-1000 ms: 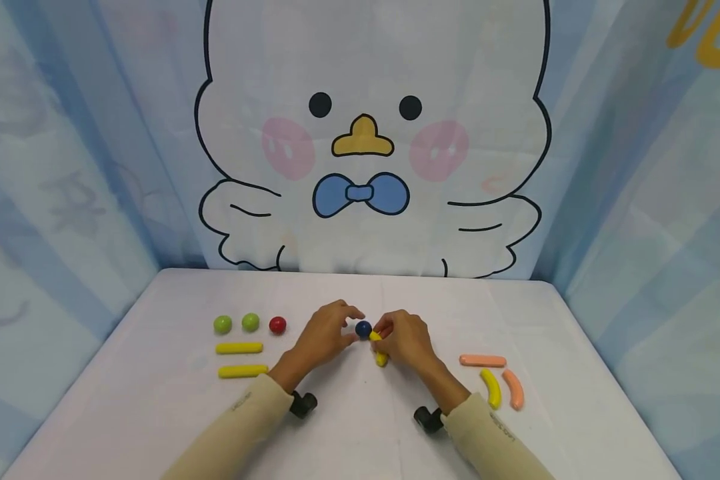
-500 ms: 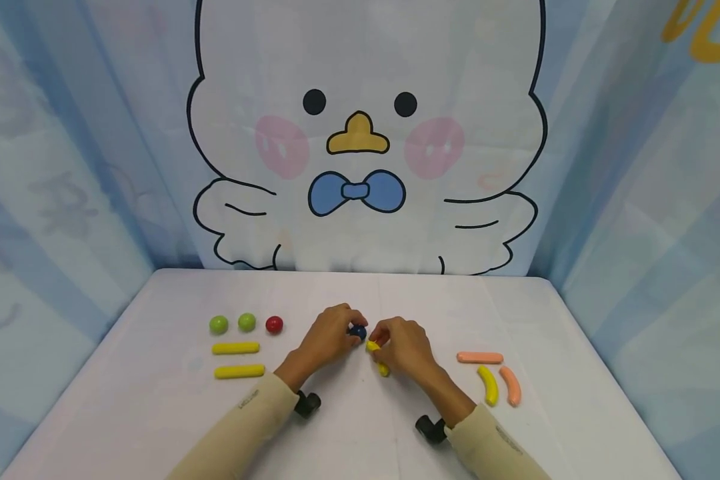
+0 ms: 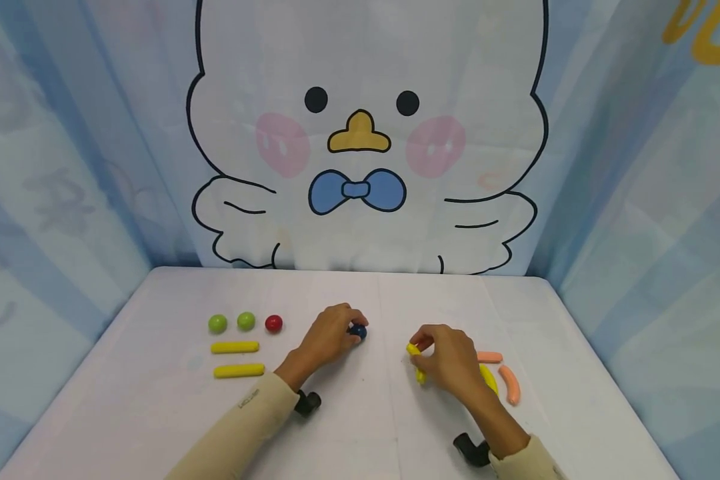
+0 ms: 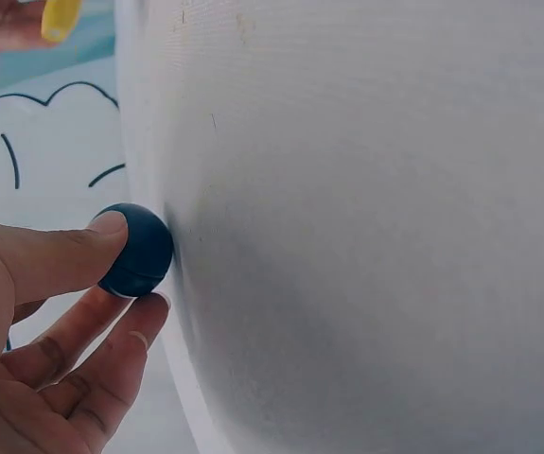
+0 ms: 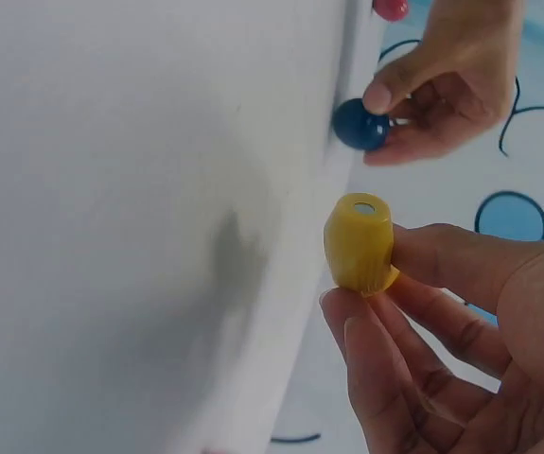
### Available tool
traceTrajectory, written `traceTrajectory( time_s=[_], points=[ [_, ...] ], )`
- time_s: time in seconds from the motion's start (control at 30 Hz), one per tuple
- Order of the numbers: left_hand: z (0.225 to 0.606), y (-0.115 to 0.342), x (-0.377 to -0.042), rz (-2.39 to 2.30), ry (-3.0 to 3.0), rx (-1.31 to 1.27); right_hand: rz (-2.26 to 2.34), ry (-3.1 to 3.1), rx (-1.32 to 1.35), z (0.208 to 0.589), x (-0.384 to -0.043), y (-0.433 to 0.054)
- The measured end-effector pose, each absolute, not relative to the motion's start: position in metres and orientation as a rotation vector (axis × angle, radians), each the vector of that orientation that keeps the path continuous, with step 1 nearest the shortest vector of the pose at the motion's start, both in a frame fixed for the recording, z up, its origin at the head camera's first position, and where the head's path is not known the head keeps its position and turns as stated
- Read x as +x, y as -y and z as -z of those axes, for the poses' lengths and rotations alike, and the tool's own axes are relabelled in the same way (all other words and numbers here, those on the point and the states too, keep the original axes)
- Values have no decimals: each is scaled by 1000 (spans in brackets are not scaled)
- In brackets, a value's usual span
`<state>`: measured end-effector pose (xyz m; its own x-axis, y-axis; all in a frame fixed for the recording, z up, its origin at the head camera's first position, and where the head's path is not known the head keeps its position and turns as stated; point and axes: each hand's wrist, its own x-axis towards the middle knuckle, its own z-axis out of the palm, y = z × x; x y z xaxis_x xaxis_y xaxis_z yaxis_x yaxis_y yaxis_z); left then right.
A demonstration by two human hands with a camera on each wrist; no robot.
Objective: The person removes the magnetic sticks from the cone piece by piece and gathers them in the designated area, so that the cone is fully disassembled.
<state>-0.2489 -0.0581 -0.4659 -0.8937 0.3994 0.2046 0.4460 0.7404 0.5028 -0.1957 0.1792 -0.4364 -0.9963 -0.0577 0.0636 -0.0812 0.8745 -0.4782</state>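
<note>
My left hand (image 3: 330,335) pinches a dark blue ball (image 3: 359,331) near the middle of the white table (image 3: 348,427). In the left wrist view the thumb and fingers close round that ball (image 4: 143,253) at the tabletop. To the right, my right hand (image 3: 451,359) holds a short yellow curved stick (image 3: 421,376) between thumb and fingers. Its end, with a small grey metallic disc, faces the right wrist camera, and the yellow stick (image 5: 358,248) looks lifted off the table. A gap separates ball and stick.
Two green balls (image 3: 218,324) and a red ball (image 3: 273,324) lie at the left, above two straight yellow sticks (image 3: 239,371). Right of my right hand lie a straight orange stick (image 3: 490,357), a yellow curved stick (image 3: 489,378) and an orange curved stick (image 3: 509,385), the first two partly covered.
My left hand has taken hold of the blue ball. My right hand has moved the yellow curved stick away from beside the ball, rightward and slightly nearer me.
</note>
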Motion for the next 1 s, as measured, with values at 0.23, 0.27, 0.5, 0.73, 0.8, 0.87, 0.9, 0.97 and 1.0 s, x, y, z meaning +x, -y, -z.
traceTrajectory(
  time_s=[0.23,0.27,0.5,0.73,0.8,0.87,0.9,0.97,1.0],
  points=[
    [466,58,-248,843,2847,-705,-743,2978,36,436,-182,-214],
    [466,58,-248,843,2849,-702,-742,2981,20,436,-181,-218],
    [464,58,-247,865,2866,-683,-708,2998,-86,439,-174,-239],
    [465,58,-248,849,2880,-669,-643,3005,-91,444,-172,-247],
    [465,58,-247,852,2882,-667,-622,3001,-80,447,-171,-248],
    [465,58,-247,854,2881,-667,-605,2997,-72,449,-171,-248],
    [465,58,-247,855,2881,-666,-600,2995,-67,450,-172,-249],
    [465,58,-247,859,2877,-668,-599,2991,-60,452,-172,-248],
    [464,58,-247,860,2877,-669,-600,2990,-56,452,-172,-248]
  ],
)
